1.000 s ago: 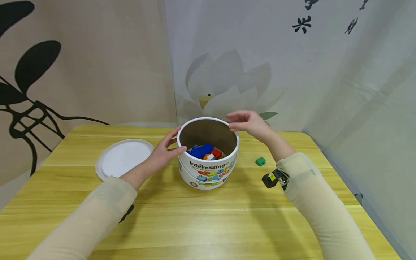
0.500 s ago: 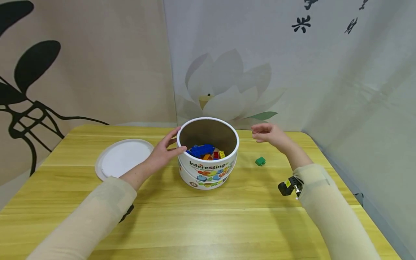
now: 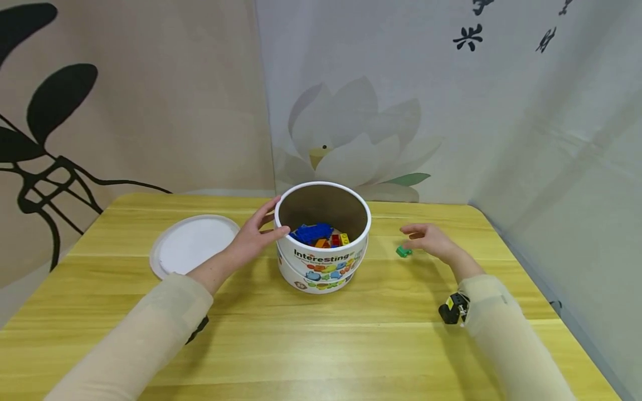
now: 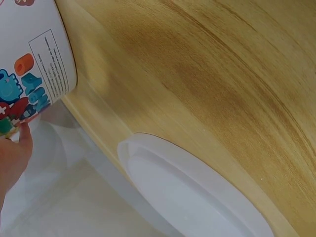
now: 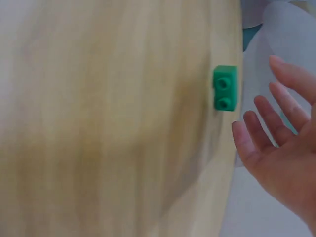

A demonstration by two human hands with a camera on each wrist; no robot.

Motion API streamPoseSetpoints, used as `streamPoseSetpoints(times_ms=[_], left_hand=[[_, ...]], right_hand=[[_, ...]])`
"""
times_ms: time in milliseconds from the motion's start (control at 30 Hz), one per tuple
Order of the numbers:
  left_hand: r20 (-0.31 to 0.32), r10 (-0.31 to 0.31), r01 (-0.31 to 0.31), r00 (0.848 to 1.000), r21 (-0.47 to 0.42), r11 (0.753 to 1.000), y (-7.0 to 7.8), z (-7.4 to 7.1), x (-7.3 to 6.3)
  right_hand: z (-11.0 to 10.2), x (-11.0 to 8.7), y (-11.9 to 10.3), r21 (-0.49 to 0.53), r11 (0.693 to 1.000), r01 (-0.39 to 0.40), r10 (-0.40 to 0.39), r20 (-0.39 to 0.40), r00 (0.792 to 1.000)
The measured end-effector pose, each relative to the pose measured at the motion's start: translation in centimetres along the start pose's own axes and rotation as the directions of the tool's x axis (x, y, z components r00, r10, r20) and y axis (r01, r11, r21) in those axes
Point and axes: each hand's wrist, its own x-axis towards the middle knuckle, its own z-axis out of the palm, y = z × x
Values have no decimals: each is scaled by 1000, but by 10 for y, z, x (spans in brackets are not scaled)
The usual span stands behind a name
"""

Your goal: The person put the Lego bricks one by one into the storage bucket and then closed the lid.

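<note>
A white bucket [image 3: 321, 281] with "Interesting" and toy pictures on its side stands upright on the table. My left hand [image 3: 251, 238] holds its left side near the rim, thumb across the front and fingers along the outer wall. Inside lie several building blocks [image 3: 313, 233], blue, red, orange and yellow. To the bucket's right, my right hand [image 3: 428, 240] hovers just above a green building block [image 3: 403, 252], partly covering it. In the right wrist view the fingers are spread and bent loosely, apart from the green block [image 5: 225, 89], whose two studs show.
A round white lid [image 3: 195, 242] lies on the wooden table [image 3: 321, 345] left of the bucket, behind the left forearm. A printed cloth backdrop [image 3: 361, 128] hangs beyond the table's far edge. Another cloth runs along the right side.
My right hand has moved from the bucket's rim to the right, then down to the green block. Blocks in the bucket look rearranged, with a yellow one now visible. My left hand stays put.
</note>
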Motion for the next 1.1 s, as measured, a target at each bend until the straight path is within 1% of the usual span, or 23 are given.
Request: streamPoseSetpoints(times_ms=[133,233,400,533,667,900,1100], left_hand=[[5,6,-6,1000,-5,1000,1,-1,0],[7,10,-10,1000,-4,1000,1,-1,0],[3,-2,2,1000,-1,1000,0,-1,0],[-2,1,-1,1000,3,1000,0,-2,-1],[-2,17,-17,1000,9,1000,0,-1,-1],[-6,14,-14,1000,13,1000,-1,0,0],[-5,11,-11,1000,13,1000,0,0,-1]], right_hand=[[4,-1,6,-24,1000,-3,3,20,1000],[7,-1,9,-70,998,-7,8,15,1000],[9,1,13,-122,992,12,-12,5,1000],[11,1,16,-124,992,28,-29,-6,1000],[12,-1,18,-99,995,13,-15,-13,1000],[8,-5,16,-31,998,-53,53,-18,998],[1,-8,9,-17,999,-28,27,-26,999]])
